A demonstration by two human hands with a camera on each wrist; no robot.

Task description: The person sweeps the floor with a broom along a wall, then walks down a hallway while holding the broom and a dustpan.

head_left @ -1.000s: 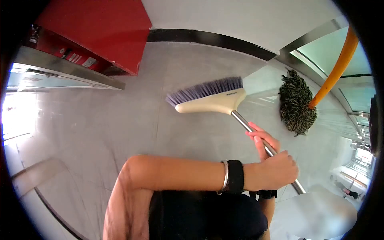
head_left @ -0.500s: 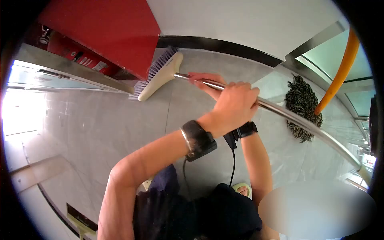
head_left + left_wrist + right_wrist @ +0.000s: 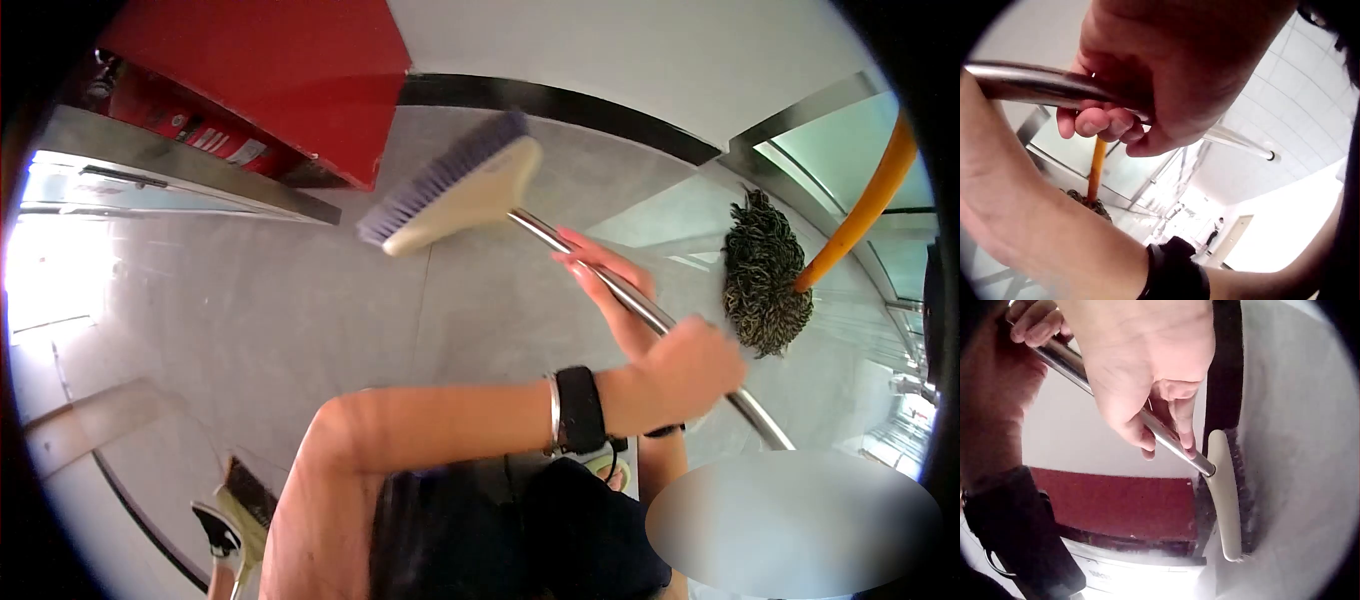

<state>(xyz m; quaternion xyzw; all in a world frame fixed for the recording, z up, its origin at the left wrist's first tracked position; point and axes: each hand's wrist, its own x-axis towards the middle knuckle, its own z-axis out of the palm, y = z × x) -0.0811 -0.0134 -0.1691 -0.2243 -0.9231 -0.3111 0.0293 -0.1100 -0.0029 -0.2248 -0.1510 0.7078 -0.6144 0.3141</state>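
The left hand (image 3: 690, 372) is clenched round the steel handle (image 3: 535, 228) high up. The right hand (image 3: 605, 285) wraps its fingers round the same handle lower down, nearer the head. There is one broom (image 3: 460, 195). Its long axis runs diagonally over the floor (image 3: 250, 330), with the cream head and purple bristles pointing up-left toward the red cabinet (image 3: 300, 60). The cabinet's labels (image 3: 215, 145) are too small to read. One mop (image 3: 765, 272) with an orange stick is near, to the right.
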